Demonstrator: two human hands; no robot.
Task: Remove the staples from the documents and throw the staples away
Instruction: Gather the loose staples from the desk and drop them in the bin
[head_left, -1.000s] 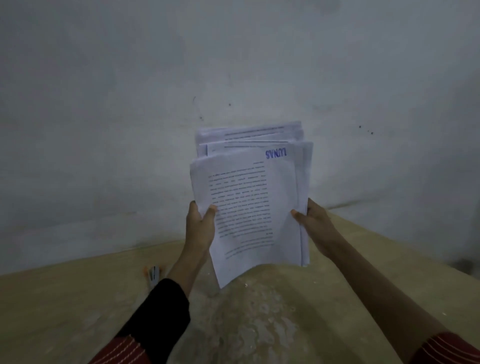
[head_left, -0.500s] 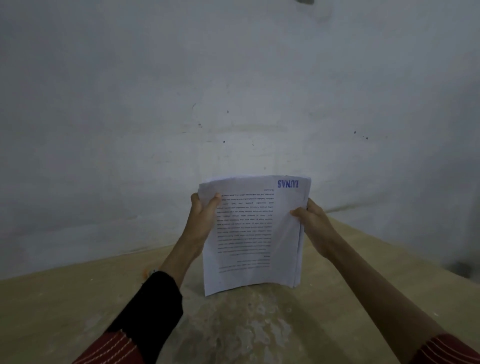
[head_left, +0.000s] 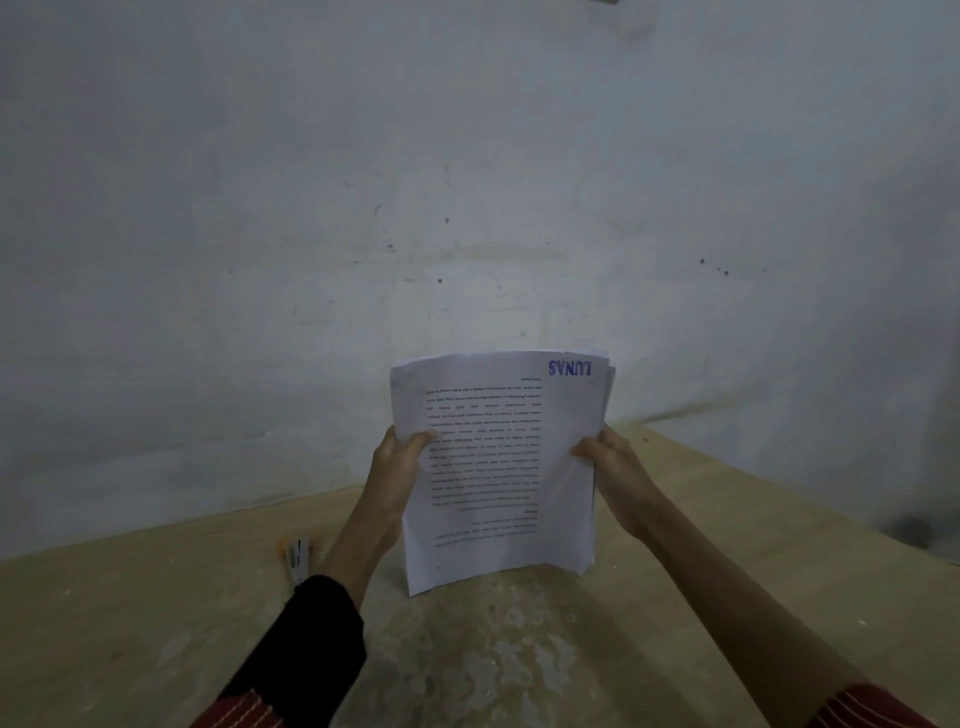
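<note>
Left hand (head_left: 400, 457): clasps the left edge of the documents (head_left: 498, 467), thumb laid flat across the front page, fingers curled round behind and out of sight.
Right hand (head_left: 610, 462): grips the right edge of the documents the same way, thumb on the front, fingers behind the stack.
Documents: a thick stack of thin white sheets, held upright between the two hands. The front page bows slightly, and the sheet edges on the right side sit a little uneven. The small black print runs upside down. Whether the bottom edge touches the table I cannot tell.
Stamp (head_left: 570, 368): bold blue block letters, "LUNAS", upside down in the top right corner of the documents' front page.
Staples: too small to make out anywhere on the documents.
Table (head_left: 130, 623): a matte, pale tan top under the documents, with a blotchy, lighter worn patch (head_left: 493, 649) just in front of them.
Small object (head_left: 297, 558): lies on the table to the left of the documents, beside the left forearm; orange and white, slim, too blurred to name.
Wall (head_left: 363, 182): behind the documents, grey-white plaster, rough and scuffed, dotted with dark specks.
Sleeves: a soft black cuff (head_left: 311, 634) on the left forearm below the documents; a dark red sleeve with pale stripes (head_left: 872, 706) on the right arm.
</note>
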